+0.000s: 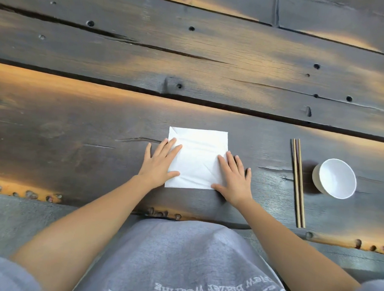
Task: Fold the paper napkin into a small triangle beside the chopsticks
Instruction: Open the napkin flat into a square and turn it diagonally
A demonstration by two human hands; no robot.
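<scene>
While both hands press flat with fingers spread, a white paper napkin [197,158] lies as an unfolded square on a dark, weathered wooden bench [78,124], near its front edge and roughly centred before the person. The left hand [161,162] rests palm down over the napkin's left edge, its fingertips reaching onto the paper and its thumb lying across the lower left part. The right hand [233,179] rests palm down on the napkin's lower right corner, with the outer fingers spilling off onto the wood. Neither hand has a grip on anything; both are wide and flat, holding nothing, only weighing the paper down. The napkin shows faint creases, including a small diagonal one at its far left corner.

To the right of the napkin, apart from it, a pair of chopsticks [297,181] lies side by side, pointing away from the person. Just beyond them on the right sits a small white bowl [335,178], tipped slightly so its hollow faces the camera. Bare forearms reach in from below, and a grey shirt [178,260] with pale lettering fills the bottom of the view.
</scene>
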